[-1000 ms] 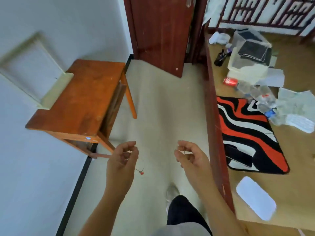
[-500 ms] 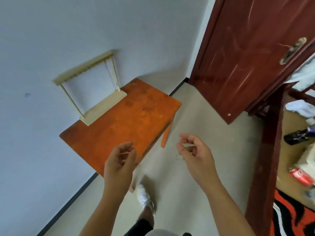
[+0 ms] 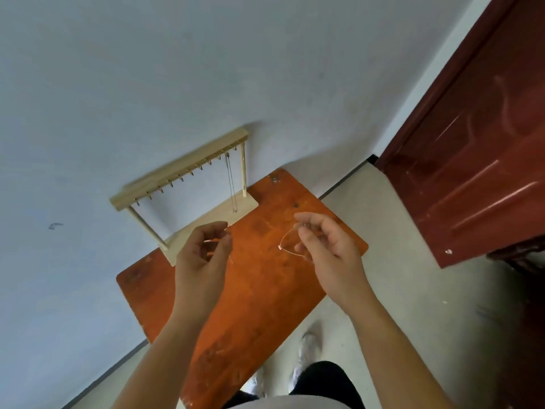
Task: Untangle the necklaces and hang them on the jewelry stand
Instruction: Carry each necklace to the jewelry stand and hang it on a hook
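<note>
**Fine chain held in both hands above the table**

The wooden jewelry stand (image 3: pixel 182 184) sits against the wall at the ten o'clock corner of the orange table (image 3: pixel 265 296). One hung chain (image 3: pixel 231 184) drops from a hook near the stand's right post down to its base. The left hand (image 3: pixel 203 255) is raised over the table at about five o'clock from the stand. Its grip is curled, with finger and thumb pinching a thin pale strand (image 3: pixel 215 240). At three o'clock from it, the right hand (image 3: pixel 327 249) pinches the necklace (image 3: pixel 287 246), which loops out from its fingertips toward nine o'clock. Whether the strand and the necklace are one piece cannot be told. A dark red door (image 3: pixel 477 143) stands at two o'clock.
</note>
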{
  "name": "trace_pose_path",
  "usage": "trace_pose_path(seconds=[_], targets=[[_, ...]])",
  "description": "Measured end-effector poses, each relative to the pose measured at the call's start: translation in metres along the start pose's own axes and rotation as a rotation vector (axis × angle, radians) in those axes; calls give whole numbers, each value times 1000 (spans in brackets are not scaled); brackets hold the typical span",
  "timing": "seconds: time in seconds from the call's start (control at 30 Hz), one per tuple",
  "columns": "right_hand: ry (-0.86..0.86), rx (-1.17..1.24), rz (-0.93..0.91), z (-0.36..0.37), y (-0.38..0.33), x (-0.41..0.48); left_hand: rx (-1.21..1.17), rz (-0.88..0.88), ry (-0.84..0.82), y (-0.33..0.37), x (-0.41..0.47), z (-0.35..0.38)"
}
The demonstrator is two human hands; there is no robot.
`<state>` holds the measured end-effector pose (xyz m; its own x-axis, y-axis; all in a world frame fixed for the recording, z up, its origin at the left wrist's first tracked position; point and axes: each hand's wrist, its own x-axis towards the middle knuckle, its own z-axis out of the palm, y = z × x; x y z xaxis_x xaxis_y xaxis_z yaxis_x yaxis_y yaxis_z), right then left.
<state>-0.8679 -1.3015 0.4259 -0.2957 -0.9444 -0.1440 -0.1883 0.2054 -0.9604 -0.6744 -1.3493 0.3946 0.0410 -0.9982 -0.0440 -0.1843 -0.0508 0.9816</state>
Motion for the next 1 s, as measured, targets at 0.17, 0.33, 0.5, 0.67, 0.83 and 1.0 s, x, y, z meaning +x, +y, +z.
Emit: trace_pose_path(seconds=[0.17,0.33,0.5,0.67,0.83,1.0], targets=[[-153,-64,83,12,32,68,43,-90,113,-28,27,18],[-378,-81,150,18,47,123,64,-224,50,-46,39,41],[-616,-77,145,18,39,166,-66,-379,-133,-50,63,67],[-697,-34,184,10,35,193,-199,-408,-172,-38,83,91],[-623,-79,198,-6,36,209,-219,-400,-123,-38,88,88],[-686,-276,84,-13,30,210,-257,-382,-34,-38,87,73]])
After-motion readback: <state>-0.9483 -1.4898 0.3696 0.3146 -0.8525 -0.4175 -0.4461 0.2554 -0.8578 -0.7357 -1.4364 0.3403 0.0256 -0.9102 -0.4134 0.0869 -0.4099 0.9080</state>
